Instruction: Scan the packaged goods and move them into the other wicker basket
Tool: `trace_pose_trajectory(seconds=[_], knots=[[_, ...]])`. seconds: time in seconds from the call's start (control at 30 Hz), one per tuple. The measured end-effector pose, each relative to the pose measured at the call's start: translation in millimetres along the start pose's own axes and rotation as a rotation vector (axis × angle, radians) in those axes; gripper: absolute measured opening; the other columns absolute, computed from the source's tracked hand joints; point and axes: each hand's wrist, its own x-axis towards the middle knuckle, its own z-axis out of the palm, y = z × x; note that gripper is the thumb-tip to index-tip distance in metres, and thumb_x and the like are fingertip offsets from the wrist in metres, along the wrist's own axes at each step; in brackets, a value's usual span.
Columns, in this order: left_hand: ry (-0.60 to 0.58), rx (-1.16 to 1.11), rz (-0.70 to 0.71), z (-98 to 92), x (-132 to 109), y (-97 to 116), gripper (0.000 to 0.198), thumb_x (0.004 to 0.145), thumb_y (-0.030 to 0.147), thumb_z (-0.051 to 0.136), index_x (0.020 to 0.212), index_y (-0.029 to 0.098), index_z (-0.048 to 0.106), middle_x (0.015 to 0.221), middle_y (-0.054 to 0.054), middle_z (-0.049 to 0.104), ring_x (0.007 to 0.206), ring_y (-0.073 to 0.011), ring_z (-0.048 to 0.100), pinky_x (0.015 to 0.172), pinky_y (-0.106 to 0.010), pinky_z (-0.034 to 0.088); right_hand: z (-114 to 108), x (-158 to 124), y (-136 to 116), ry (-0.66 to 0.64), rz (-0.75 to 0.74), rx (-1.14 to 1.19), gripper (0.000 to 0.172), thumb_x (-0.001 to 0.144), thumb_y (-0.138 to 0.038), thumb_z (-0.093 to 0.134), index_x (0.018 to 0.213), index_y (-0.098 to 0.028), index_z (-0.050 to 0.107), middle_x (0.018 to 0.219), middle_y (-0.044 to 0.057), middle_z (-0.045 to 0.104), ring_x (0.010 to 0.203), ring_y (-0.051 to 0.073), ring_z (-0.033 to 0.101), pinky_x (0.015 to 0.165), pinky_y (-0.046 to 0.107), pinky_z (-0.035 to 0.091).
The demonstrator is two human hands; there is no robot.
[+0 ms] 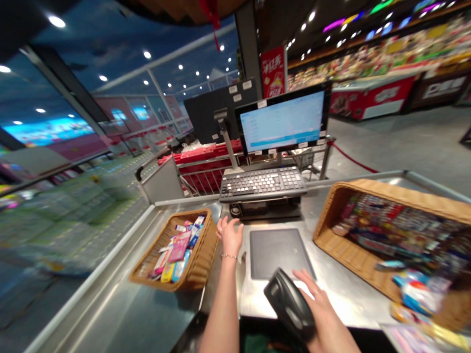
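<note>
My left hand [230, 237] hangs open above the steel checkout counter [110, 294], fingers spread, holding nothing. Just left of it stands a small wicker basket [176, 250] filled with packaged toiletries and a pink packet. My right hand [319, 309] grips a black handheld barcode scanner [289, 304] low at the near edge of the counter. Its fingertips reach toward a dark flat scanner pad [279, 252] set into the counter. On the right, a large wicker basket [368, 235] holds many colourful packaged goods, and its contents blur at the frame edge.
A keyboard [263, 184] and a lit monitor [283, 117] stand behind the pad, with a dark rear screen [217, 110] beyond. Behind them are a metal rail and stacked red baskets [206, 166]. Store shelves and freezers lie far right.
</note>
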Motion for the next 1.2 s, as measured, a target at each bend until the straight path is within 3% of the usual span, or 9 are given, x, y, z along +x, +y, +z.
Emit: trace_pose_trajectory(seconds=[0.43, 0.73, 1.2], knots=[[-0.033, -0.003, 0.030, 3.4, -2.3, 15.6, 0.025, 0.080, 0.031, 0.058, 0.102, 0.027, 0.070, 0.141, -0.007, 0.049, 0.139, -0.0261, 0.027, 0.112, -0.050, 0.024, -9.0, 1.2, -3.6, 0.028, 0.092, 0.096, 0.038, 0.071, -0.028, 0.061, 0.108, -0.021, 0.067, 0.149, 0.014, 0.044, 0.142, 0.033, 0.030, 0.112, 0.057, 0.032], [-0.059, -0.004, 0.068, 10.3, -3.3, 28.2, 0.024, 0.080, 0.030, 0.059, 0.101, 0.027, 0.070, 0.141, -0.007, 0.048, 0.138, -0.0275, 0.028, 0.111, -0.051, 0.026, -1.9, -4.7, 15.2, 0.006, 0.027, -0.002, 0.053, 0.072, -0.021, 0.055, 0.125, -0.015, 0.057, 0.152, 0.018, 0.036, 0.145, 0.033, 0.023, 0.110, 0.059, 0.033], [-0.104, -0.027, 0.119, 24.7, -13.1, 43.1, 0.025, 0.079, 0.029, 0.060, 0.101, 0.027, 0.070, 0.141, -0.006, 0.049, 0.138, -0.0256, 0.028, 0.112, -0.048, 0.025, -17.4, -5.2, 0.7, 0.083, 0.114, 0.096, 0.049, 0.071, -0.030, 0.063, 0.120, -0.023, 0.064, 0.147, 0.013, 0.046, 0.141, 0.034, 0.033, 0.109, 0.053, 0.037]])
